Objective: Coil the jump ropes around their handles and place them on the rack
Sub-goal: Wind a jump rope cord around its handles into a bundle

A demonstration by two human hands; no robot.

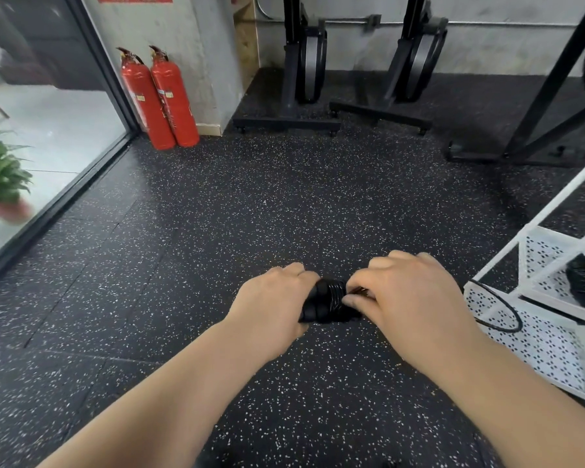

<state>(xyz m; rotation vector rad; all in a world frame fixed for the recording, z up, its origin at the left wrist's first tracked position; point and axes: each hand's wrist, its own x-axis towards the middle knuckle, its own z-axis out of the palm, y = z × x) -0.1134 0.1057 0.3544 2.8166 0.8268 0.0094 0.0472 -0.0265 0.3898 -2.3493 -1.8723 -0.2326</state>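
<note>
The left hand (271, 298) clenches round the black cord-wrapped jump rope handles (328, 300), held between both hands' fingers. The right hand (409, 298) pinches the coil's end. A loose black cord loop (519, 315) trails right of the right fingers, over the white perforated metal rack (537, 349).

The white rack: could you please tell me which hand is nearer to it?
Right. The right hand pinches the coiled jump rope close beside the white rack; the left hand grips the rope's other end, farther from it.
</note>
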